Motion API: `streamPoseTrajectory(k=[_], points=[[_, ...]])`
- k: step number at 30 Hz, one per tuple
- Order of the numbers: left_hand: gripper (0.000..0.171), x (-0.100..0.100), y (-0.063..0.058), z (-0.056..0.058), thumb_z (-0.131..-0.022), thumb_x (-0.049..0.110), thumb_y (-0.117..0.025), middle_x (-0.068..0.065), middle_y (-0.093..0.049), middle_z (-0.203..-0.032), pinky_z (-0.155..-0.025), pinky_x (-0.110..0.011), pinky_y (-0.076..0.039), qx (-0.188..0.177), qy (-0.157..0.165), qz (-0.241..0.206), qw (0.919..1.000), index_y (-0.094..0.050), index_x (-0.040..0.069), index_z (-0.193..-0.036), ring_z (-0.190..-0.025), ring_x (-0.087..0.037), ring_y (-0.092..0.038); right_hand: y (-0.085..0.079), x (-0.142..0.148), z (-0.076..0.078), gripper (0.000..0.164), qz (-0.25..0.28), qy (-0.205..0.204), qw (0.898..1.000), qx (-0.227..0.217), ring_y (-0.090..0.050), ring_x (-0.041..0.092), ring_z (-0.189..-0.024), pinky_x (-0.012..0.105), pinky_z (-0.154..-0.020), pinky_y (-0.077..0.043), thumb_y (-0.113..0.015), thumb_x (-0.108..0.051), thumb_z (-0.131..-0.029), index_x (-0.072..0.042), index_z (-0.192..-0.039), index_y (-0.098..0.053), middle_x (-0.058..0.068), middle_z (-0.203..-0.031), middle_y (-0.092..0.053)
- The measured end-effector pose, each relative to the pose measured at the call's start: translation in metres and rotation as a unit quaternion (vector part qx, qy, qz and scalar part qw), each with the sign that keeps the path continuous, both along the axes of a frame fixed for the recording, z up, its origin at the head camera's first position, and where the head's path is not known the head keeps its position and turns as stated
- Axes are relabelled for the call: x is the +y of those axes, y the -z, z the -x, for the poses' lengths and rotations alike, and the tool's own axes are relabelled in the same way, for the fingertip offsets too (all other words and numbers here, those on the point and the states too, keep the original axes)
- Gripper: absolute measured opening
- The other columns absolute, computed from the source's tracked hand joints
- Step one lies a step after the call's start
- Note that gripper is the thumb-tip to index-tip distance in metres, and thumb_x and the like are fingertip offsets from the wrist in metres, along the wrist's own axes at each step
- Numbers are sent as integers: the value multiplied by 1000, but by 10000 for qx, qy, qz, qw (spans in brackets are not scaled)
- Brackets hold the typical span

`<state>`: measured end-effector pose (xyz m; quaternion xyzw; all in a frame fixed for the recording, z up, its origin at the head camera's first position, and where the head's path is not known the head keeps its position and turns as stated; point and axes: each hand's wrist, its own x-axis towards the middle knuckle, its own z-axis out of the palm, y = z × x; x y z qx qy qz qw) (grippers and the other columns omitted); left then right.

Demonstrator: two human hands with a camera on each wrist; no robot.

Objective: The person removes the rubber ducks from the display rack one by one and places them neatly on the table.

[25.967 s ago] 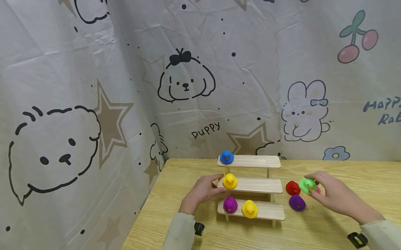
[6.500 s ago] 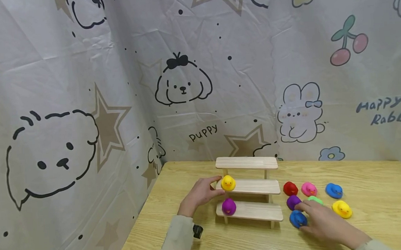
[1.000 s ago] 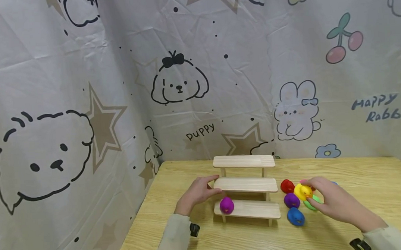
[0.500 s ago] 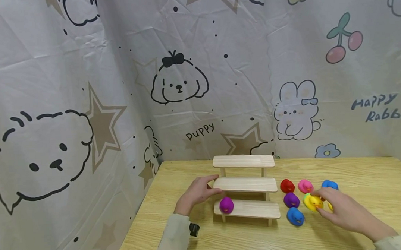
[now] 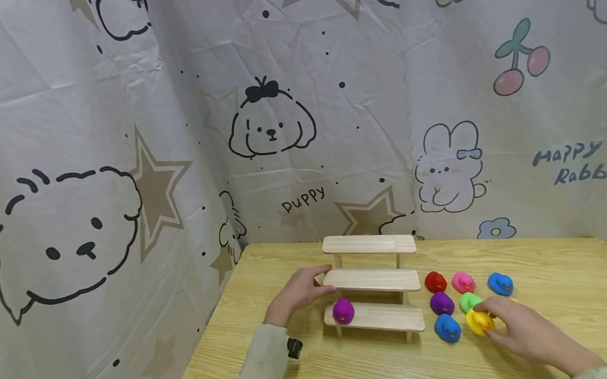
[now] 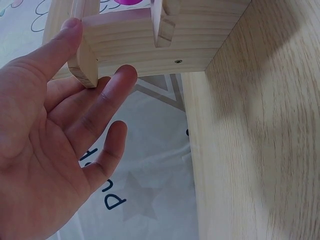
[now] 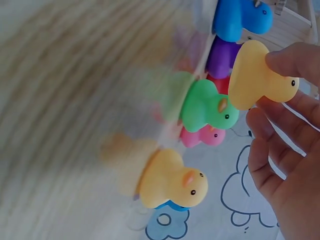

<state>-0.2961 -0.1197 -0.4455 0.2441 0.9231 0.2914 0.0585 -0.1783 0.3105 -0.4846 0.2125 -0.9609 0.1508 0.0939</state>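
Observation:
My right hand (image 5: 523, 324) pinches a yellow rubber duck (image 7: 252, 77) between thumb and fingers, in front of the green duck (image 5: 470, 302). In the right wrist view the held duck looks raised above the tabletop. My left hand (image 5: 300, 291) holds the left end of the middle tier of a three-tier wooden display stand (image 5: 371, 280), thumb and fingers on either side of the board (image 6: 82, 60). A magenta duck (image 5: 343, 311) sits at the left of the bottom tier. The top and middle tiers bear no ducks.
Right of the stand lie a red duck (image 5: 435, 282), a purple duck (image 5: 442, 303), a pink duck (image 5: 463, 282) and two blue ducks (image 5: 448, 328). Another yellow duck (image 7: 172, 180) is mostly hidden behind my right hand in the head view. A printed curtain backs the table.
Over the last second, my right hand carried the yellow duck rightward and nearer to me. Blue and yellow ducks seen earlier on the stand are off it. My left hand kept its place.

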Motion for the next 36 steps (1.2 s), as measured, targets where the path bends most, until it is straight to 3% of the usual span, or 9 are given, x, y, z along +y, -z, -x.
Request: streamPoseTrajectory(k=[11, 18, 36], points=[[58, 0, 0, 0, -88, 40, -65, -9, -62, -120, -67, -26, -49, 57, -11, 69, 10000, -51, 15, -138, -78, -8, -61, 9, 6, -2, 36, -4, -331, 9994, -22, -51, 2, -80, 28, -68, -51, -81, -16, -70, -18, -100, -63, -15, -94, -54], [59, 0, 0, -1, -88, 41, -65, -10, -61, -122, -69, -27, -49, 20, 0, 30, 10000, -50, 14, -139, -79, -9, -61, 11, 9, -2, 35, -71, -383, 9986, -358, -50, 2, -79, 28, -69, -51, -82, -19, -70, -17, -100, -63, -14, -94, -56], [58, 0, 0, -1, -89, 41, -65, -9, -59, -126, -72, -28, -50, 5, 23, 36, 10000, -50, 15, -139, -82, -10, -62, 15, 11, -1, 35, -54, -426, 9982, -418, -50, 3, -80, 28, -69, -50, -83, -22, -70, -19, -99, -64, -15, -94, -56]])
